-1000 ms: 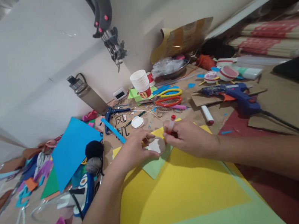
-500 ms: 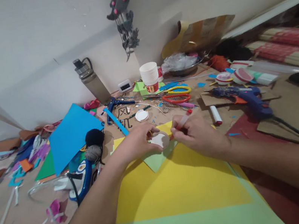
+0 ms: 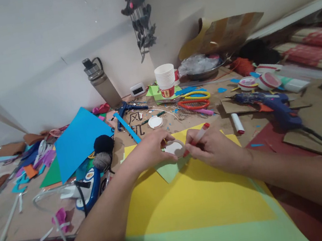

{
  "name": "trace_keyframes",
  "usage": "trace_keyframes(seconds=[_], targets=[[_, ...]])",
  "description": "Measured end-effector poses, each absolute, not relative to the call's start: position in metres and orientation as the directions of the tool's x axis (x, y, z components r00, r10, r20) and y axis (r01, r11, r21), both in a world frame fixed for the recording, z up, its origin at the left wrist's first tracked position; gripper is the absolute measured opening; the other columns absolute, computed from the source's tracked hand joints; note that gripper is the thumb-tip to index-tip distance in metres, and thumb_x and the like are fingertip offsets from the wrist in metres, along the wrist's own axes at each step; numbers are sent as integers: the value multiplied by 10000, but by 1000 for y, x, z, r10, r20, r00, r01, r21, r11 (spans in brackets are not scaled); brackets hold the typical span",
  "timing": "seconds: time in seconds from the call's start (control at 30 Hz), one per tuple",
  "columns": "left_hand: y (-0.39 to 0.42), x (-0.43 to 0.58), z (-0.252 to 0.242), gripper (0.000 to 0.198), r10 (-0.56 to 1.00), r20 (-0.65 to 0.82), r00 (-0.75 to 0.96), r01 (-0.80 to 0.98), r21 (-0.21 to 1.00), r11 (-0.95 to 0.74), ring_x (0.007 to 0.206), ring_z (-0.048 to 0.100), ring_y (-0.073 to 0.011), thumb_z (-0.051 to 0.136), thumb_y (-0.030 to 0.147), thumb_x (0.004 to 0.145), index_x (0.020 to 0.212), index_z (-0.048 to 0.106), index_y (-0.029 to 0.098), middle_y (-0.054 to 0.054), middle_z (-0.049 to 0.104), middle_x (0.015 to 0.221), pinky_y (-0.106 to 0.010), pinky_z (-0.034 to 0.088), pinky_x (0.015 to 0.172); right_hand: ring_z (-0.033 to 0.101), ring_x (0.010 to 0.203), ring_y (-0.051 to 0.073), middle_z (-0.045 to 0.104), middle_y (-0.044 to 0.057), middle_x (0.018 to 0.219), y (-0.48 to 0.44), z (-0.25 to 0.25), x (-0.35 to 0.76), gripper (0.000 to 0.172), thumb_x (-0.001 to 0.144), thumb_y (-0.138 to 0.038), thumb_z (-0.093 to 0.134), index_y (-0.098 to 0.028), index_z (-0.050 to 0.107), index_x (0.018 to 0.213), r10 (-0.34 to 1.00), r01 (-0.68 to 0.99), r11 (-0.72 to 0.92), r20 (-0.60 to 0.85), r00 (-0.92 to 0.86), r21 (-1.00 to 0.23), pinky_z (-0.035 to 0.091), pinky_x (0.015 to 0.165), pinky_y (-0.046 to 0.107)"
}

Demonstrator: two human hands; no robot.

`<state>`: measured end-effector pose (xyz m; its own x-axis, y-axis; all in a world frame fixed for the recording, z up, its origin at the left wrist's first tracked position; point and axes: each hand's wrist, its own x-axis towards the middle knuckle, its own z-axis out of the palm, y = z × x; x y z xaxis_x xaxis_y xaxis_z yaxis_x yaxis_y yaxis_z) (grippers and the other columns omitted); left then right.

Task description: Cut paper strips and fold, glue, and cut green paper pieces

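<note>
The left hand (image 3: 152, 148) covers part of the round white piece (image 3: 174, 149).

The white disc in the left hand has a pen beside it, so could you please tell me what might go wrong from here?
The left hand holds the white disc only near its left side, so it might slip if the pen in the right hand pushes it. The pen's tip is close to the disc's right edge and could stray onto it. The green paper beneath could also shift on the yellow paper.
</note>
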<state>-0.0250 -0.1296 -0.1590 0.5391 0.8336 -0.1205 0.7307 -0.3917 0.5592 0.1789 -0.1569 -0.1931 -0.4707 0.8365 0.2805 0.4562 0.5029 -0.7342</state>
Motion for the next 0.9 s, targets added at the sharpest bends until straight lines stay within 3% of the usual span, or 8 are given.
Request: trace_keyframes(seconds=[0.4, 0.67, 0.9], targets=[[-131, -23, -155, 450, 833, -135, 537, 748, 532, -396, 820, 562, -175, 798, 363, 615, 1001, 640, 193, -34, 612, 935, -273, 423, 665, 442, 478, 110, 527, -8, 562, -153, -197, 185, 195, 837, -255, 435, -207, 499, 659, 835, 486, 518, 294, -465, -704, 306, 512, 256], [-130, -22, -155, 462, 830, -143, 539, 750, 530, -396, 811, 561, -174, 801, 365, 596, 988, 634, 187, -30, 616, 920, -281, 426, 677, 432, 460, 114, 487, -19, 526, -148, -197, 187, 226, 854, -256, 425, -208, 482, 641, 828, 517, 555, 368, -424, -652, 298, 499, 259], [-128, -25, -158, 451, 825, -150, 545, 746, 537, -395, 816, 568, -177, 790, 362, 613, 999, 634, 191, -35, 618, 931, -284, 428, 679, 510, 483, 117, 586, -5, 567, -160, -190, 193, 173, 859, -236, 463, -203, 562, 721, 762, 450, 646, 483, -432, -616, 365, 501, 247]])
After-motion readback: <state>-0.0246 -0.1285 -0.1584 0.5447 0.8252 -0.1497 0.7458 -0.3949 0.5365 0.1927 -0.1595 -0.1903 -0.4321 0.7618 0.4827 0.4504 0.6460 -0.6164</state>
